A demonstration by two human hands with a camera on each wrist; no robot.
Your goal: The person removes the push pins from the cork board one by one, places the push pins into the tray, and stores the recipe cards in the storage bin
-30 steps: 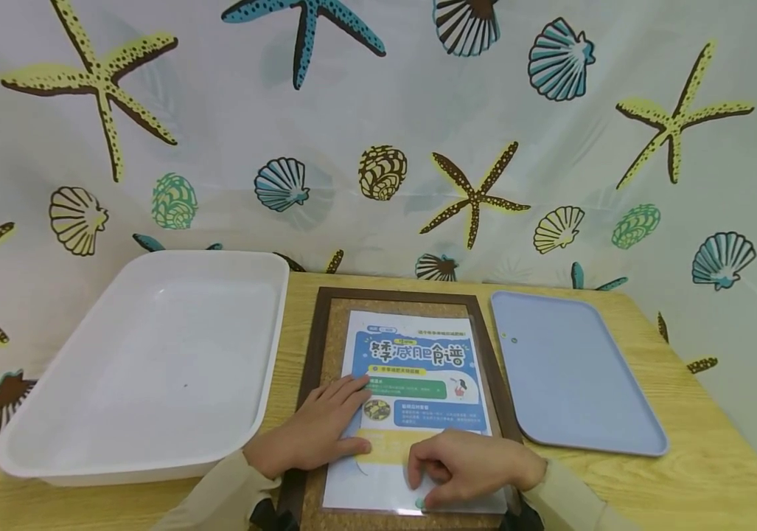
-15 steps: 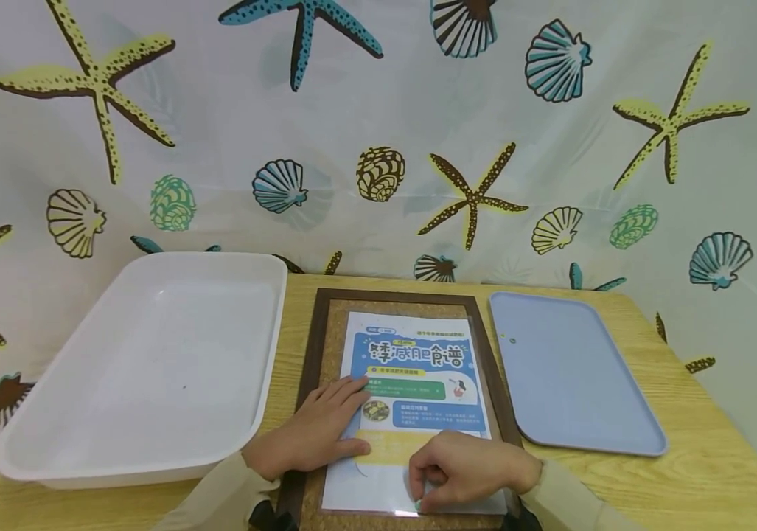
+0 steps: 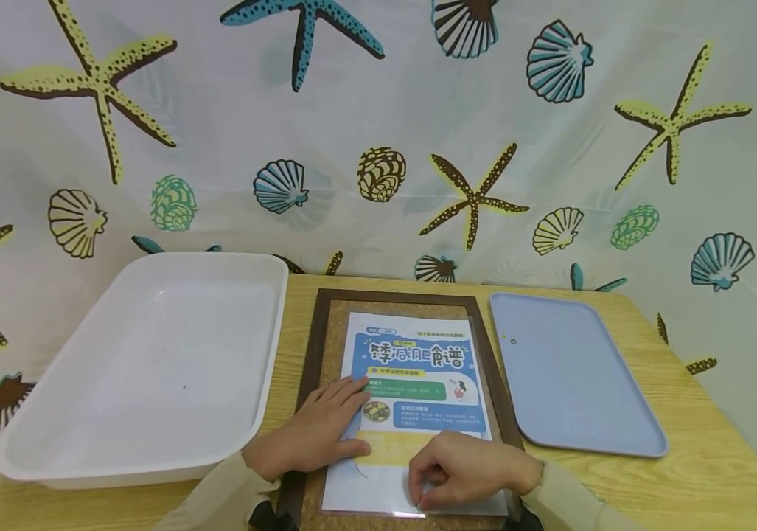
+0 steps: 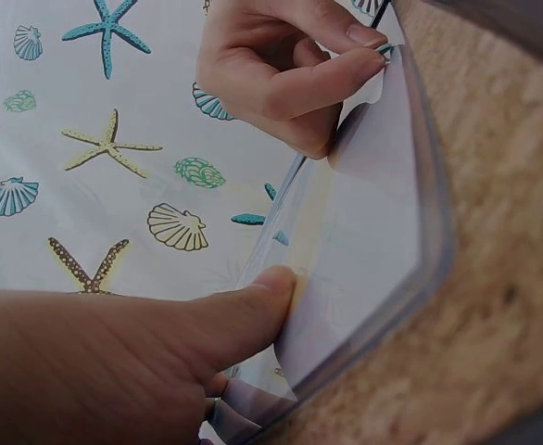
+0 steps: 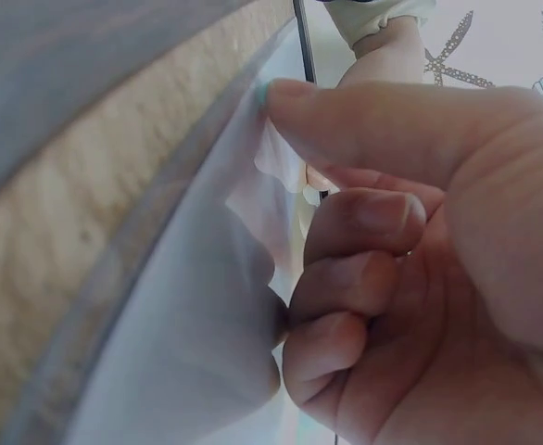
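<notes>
We see a person's left hand (image 3: 321, 424) resting flat, fingers extended, on a clear-covered printed sheet (image 3: 418, 413), while the right hand (image 3: 464, 464) pinches a small green item (image 4: 385, 48) between thumb and finger at its lower edge. The sheet lies on a framed corkboard (image 3: 341, 317) on the table (image 3: 690, 398), between a white tub (image 3: 159, 369) and a blue tray (image 3: 580, 376); behind hangs a shell-and-starfish cloth (image 3: 338, 118).
</notes>
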